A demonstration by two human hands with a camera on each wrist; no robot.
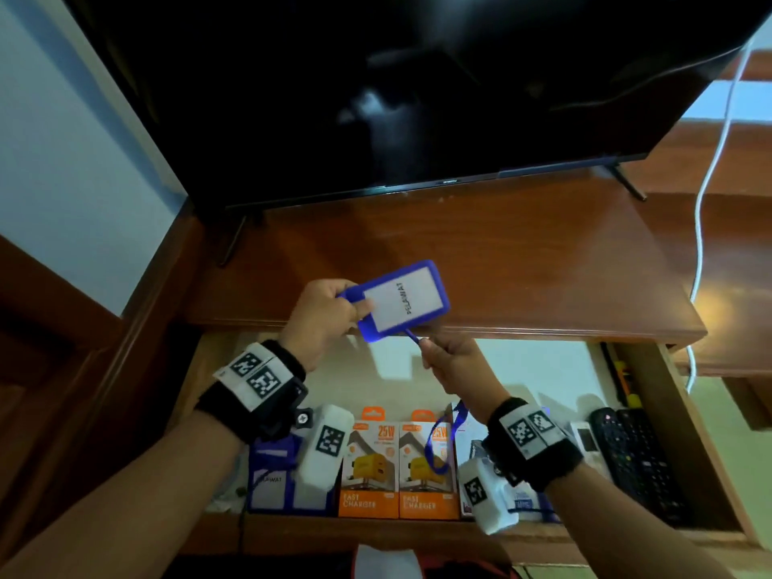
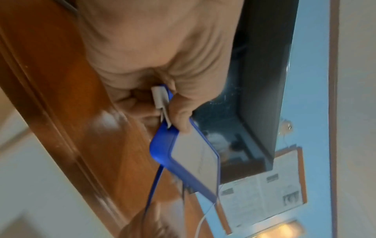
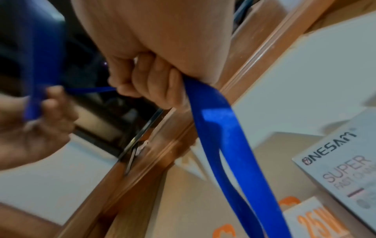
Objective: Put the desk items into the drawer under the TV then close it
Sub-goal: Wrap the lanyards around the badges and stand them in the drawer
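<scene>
A blue card holder (image 1: 403, 300) with a white card reading "PELAWAT" is held in the air over the desk's front edge. My left hand (image 1: 323, 317) pinches its clip end (image 2: 162, 103). My right hand (image 1: 453, 361) grips the blue lanyard (image 3: 219, 136) fixed to the holder; the strap runs through my fist and hangs in a loop (image 1: 443, 449) over the open drawer (image 1: 685, 432). The drawer sits below the desk top (image 1: 480, 252) and the TV (image 1: 397, 85).
In the drawer lie two orange charger boxes (image 1: 397, 470), another blue card holder (image 1: 275, 478), a grey Onesam box (image 3: 341, 164), a white device (image 1: 585, 440) and black remotes (image 1: 635, 457). A white cable (image 1: 710, 177) hangs at the right.
</scene>
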